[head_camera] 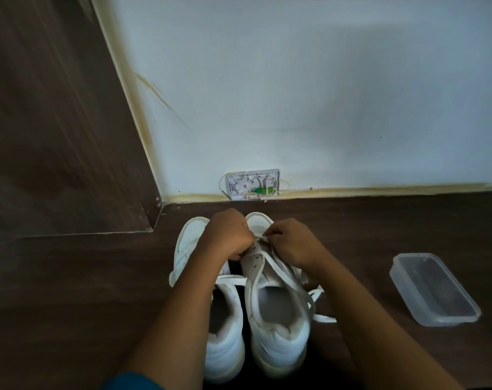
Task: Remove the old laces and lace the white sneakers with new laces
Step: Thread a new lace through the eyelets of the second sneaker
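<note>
Two white sneakers stand side by side on the dark wooden floor, toes toward the wall: the left sneaker [225, 333] and the right sneaker [278, 319]. A white lace [278, 266] runs through the right sneaker's lowest eyelets, and its loose ends trail over the shoe's right side onto the floor. My left hand [228, 235] is curled at the left edge of the right sneaker's eyelet row, gripping the shoe or the lace there. My right hand [292, 240] pinches the lace near the toe end of the eyelets.
A clear plastic container [433, 288] lies on the floor to the right of the shoes. A white wall [295, 94] rises just beyond the toes, with an open wall box [253, 184] at its base. A dark wooden panel [56, 122] stands at the left.
</note>
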`<state>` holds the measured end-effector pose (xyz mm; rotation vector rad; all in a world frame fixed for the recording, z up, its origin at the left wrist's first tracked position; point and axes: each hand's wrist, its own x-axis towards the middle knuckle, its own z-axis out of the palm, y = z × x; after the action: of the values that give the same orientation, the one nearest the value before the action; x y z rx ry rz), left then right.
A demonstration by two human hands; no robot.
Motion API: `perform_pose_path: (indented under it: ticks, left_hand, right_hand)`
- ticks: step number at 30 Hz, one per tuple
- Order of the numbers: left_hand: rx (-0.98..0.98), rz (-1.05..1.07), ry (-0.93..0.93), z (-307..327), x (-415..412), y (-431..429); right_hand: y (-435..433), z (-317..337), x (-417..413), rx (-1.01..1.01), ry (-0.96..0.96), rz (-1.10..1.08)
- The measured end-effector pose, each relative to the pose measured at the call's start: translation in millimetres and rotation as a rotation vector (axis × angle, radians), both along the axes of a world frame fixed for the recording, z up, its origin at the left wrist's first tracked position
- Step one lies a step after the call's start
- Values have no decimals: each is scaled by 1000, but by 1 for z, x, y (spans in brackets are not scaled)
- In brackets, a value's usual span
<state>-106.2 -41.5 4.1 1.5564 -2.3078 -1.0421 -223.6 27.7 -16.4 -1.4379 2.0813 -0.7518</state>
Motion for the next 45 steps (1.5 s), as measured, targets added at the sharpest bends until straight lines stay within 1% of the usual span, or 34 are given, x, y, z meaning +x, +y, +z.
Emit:
perform_pose_path:
  ticks: [6,10,12,14,16,18,20,23,27,29,32,36,38,41,43,45]
  left_hand:
    - [91,-12,-8,5,-1,2]
    - [54,-66,-59,5,-4,6]
    - [15,-97,-87,4,-2,7]
    - [14,-94,-31,3,1,6]
    - [15,-59,61,-1,6,5]
    - [-38,-42,90,-4,9,5]
    - [-96,-39,98,-6,11,6]
    - [-115,-46,146,-7,10,3]
    - [-65,-19,185,-7,13,-1]
    - [-37,-24,189,-8,14,-2]
    - [-35,-29,187,-10,15,-4]
    - [8,-23,196,-11,14,-6]
    - [33,-25,193,-11,15,-7]
    - [30,-32,182,-12,15,-9]
    - [-6,-47,158,-12,15,-9]
    - [-41,-49,135,-12,15,-9]
  right_hand:
    - [-1,-7,-4,-66,19,-84]
    - [1,-3,-14,-159,33,-166]
    - [3,1,-16,-222,31,-123]
    - [2,1,-14,-257,113,-9]
    - [-1,0,-10,-271,265,101]
    - [-2,-2,-6,-288,396,169]
    - [-2,-2,0,-300,489,232]
    - [-4,1,7,-317,609,328]
    - [-10,7,10,-221,762,404]
    - [-13,6,11,-210,771,402]
    - [-17,4,14,-190,714,384]
    - [-16,9,17,-148,802,389]
    - [-16,11,17,-119,805,380]
    - [-16,15,19,-125,831,441]
    - [-15,18,19,-149,791,477]
    - [-16,18,18,-169,688,479]
